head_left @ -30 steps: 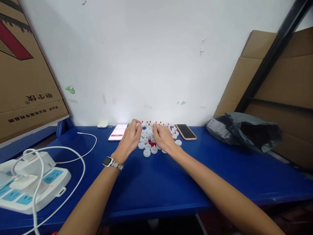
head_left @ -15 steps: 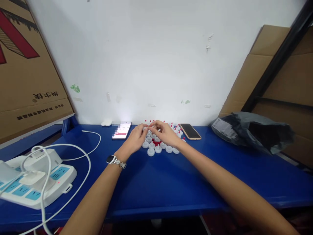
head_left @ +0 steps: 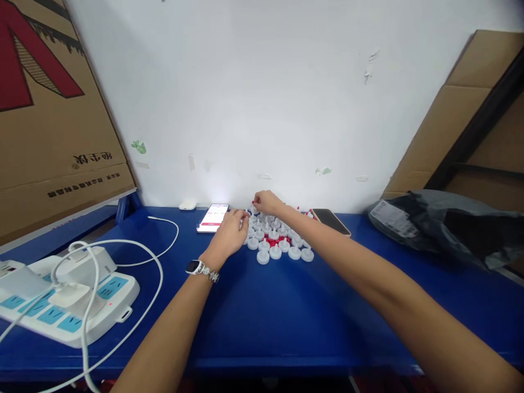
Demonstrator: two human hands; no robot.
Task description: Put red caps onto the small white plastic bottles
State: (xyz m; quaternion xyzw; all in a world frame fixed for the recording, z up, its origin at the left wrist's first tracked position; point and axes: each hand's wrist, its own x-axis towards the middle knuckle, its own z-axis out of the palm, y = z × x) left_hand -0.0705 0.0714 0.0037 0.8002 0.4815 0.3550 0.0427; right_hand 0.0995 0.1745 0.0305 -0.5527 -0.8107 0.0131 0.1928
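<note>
With the right hand (head_left: 265,203), reaches to the far side of a cluster of white caps (head_left: 274,235), with fingers curled in and fingertips right at a red tip (head_left: 252,202); cannot tell a grip from a mere touch. Rests the left hand (head_left: 231,232), with fingers bent, at the left edge of the cluster; cannot tell whether holding anything.

Faces a scuffed white wall (head_left: 262,98) and leans in over a blue table (head_left: 278,316). Has a printed cardboard box (head_left: 61,136) on the left, plain cardboard (head_left: 462,114) on the right. Below the plain cardboard, shows a grey plastic bag (head_left: 436,215) with a pale label. At the near left, shows a power strip (head_left: 92,327) with a white cable (head_left: 178,232) looping past. Has a lit phone (head_left: 215,215) just beside the left hand, a dark-screened phone (head_left: 331,221) right of the cluster, partly behind the right forearm. Wears a watch (head_left: 194,267) on the left wrist. Near the wall, left of the lit phone, has a small white case (head_left: 187,205). Lastly, shows small red pieces (head_left: 276,241) among the nearer caps, nozzles mostly up.
</note>
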